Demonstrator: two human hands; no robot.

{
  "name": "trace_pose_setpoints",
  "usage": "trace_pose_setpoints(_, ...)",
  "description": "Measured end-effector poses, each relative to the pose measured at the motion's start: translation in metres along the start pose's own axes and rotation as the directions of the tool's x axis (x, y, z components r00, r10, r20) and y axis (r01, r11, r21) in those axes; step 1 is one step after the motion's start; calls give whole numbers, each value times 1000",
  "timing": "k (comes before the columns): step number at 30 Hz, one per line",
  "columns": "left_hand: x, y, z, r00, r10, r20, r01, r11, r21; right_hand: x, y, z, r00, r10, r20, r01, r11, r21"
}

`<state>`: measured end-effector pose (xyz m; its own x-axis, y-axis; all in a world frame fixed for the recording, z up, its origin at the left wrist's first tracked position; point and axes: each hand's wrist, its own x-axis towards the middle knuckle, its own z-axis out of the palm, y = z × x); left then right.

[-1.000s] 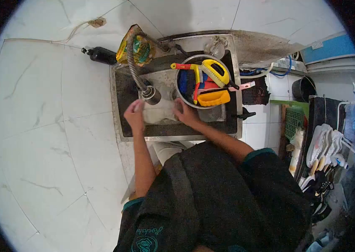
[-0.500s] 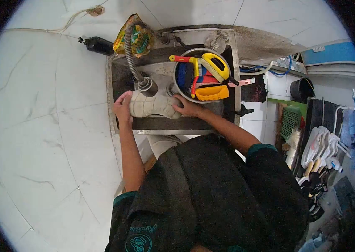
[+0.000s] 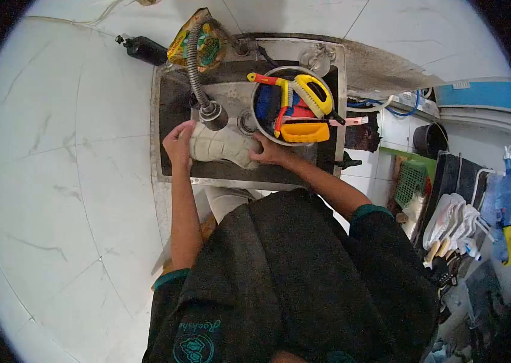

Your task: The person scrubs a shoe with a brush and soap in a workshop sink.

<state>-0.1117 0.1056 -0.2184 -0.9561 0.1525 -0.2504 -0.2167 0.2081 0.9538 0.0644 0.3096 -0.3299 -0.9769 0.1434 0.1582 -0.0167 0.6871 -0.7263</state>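
A cream shoe [image 3: 222, 144] lies across the sink, its grooved sole facing up. Its left end is gripped by my left hand [image 3: 178, 146], fingers closed on the edge. At the opposite end, my right hand [image 3: 272, 151] is wrapped round the shoe, thumb and fingers on its side. The flexible faucet [image 3: 213, 115] hangs right over the shoe, its nozzle overlapping the upper edge in this view. Just behind my right hand stands a round metal basin [image 3: 254, 124] holding several brushes, among them a yellow one [image 3: 315, 97] and an orange-yellow one [image 3: 305, 132].
The sink [image 3: 237, 183] has a metal front rim close to my body. A yellow-green pouch [image 3: 207, 51] and a black bottle [image 3: 146, 51] stand at the back left. To the right are a black bucket [image 3: 431, 139], a green basket [image 3: 411, 183] and a rack with white shoes [image 3: 449, 224].
My left hand has shifted slightly along the shoe's left end, and the shoe has tilted a little. The camera view has moved slightly.
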Motion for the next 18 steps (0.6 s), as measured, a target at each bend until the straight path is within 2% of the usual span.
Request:
trace_pose_setpoints(1, 0, 2, 1, 1000, 6, 4, -6, 1000, 6, 6, -9, -12, 987, 91, 134, -99, 993, 61)
trace_pose_setpoints(3, -4, 6, 4, 1000, -12, 0, 12, 1000, 7, 17, -24, -33, 884, 238, 403, -314, 940, 133)
trace_pose_setpoints(6, -4, 3, 3, 1000, 19, 4, -19, 1000, -5, 12, -13, -18, 930, 155, 333, -198, 975, 100)
trace_pose_setpoints(9, -2, -4, -1, 1000, -6, 6, 6, 1000, 26, -2, -8, -18, 961, 73, 266, -134, 967, 216)
trace_pose_setpoints(12, -5, -10, -4, 999, -38, -5, 38, 999, -13, -11, -11, -16, 998, -57, -39, 60, 995, 85)
trace_pose_setpoints(13, -6, -11, -5, 999, -41, -11, 40, 998, -42, -10, -24, -29, 993, 58, 108, -71, 989, 128)
trace_pose_setpoints(15, -10, -13, -8, 997, -49, -60, 47, 998, -29, -3, -65, -74, 880, 262, 397, -342, 928, 147)
trace_pose_setpoints(16, -12, -15, -8, 995, -56, -83, 54, 998, -23, -5, -68, -82, 930, 120, 346, -207, 951, 228)
trace_pose_setpoints(18, -17, -22, -9, 995, -27, -94, 23, 999, -48, 21, -94, -141, 942, 177, 284, -264, 915, 305)
